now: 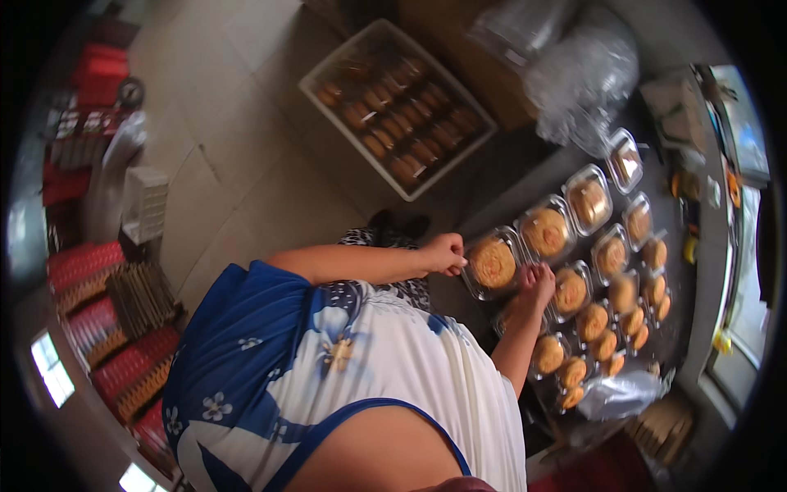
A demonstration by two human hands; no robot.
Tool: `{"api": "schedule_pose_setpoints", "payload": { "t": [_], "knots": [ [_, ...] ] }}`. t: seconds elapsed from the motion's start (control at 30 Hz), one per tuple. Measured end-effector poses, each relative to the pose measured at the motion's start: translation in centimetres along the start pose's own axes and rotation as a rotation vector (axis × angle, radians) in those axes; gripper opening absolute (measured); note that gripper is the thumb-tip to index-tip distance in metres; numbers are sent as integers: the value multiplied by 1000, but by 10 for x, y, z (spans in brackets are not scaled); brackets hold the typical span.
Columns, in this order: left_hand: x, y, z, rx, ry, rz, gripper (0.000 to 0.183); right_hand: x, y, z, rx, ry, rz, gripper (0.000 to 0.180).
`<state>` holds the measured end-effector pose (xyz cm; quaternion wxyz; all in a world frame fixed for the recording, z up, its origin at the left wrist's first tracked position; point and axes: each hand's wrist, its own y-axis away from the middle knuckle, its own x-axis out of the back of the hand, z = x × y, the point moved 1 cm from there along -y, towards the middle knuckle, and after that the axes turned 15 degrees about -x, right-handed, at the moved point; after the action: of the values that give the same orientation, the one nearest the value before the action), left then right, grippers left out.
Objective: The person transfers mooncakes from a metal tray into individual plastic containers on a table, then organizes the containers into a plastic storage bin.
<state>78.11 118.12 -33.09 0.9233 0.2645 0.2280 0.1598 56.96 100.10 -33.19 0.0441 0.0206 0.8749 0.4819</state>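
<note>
Before me a clear plastic container [481, 294] holds a round golden pastry [492, 263]. My left hand [444, 253] has its fingers pinched at the container's left edge. Along the right side of the same container is my right hand [537, 284], fingers bent. It is blurred, and whether it grips the rim or only touches it is unclear. Beyond stands another clear container with a round pastry [545, 232]. Close by my right hand lies one more pastry [570, 291] in its container. Beneath my right forearm, a further container is partly hidden.
Several more packed pastries [592, 323] cover the dark table [667, 341]. Clear plastic bags [581, 80] bulge at the back. A white crate [403, 195] of packed pastries sits beyond the table's left edge. Red boxes [86, 264] and a white basket [145, 206] are at far left.
</note>
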Motion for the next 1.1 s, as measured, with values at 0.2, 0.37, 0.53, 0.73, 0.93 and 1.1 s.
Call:
{"api": "schedule_pose_setpoints", "payload": {
  "t": [0.2, 0.37, 0.53, 0.73, 0.93, 1.1],
  "knots": [
    [25, -6, 17, -117, -3, 284, 19, -3, -5, 31, -191, -262, -15, 15],
    [8, 5, 9, 182, 83, 158, 26, -8, -8, 42, -273, -289, -155, 15],
    [17, -26, -16, -520, -549, 460, 19, 0, -20, 39, -281, -400, -54, 24],
    [139, -24, 66, -162, -113, 120, 14, -50, 23, 41, 38, -579, 63, 34],
    [370, -65, 173, -310, -226, 204, 12, -110, 85, 81, 207, -523, -38, 14],
    [488, -194, 262, -549, -1185, 310, 16, -225, 119, 162, 117, -502, 47, 18]
  ]
}}
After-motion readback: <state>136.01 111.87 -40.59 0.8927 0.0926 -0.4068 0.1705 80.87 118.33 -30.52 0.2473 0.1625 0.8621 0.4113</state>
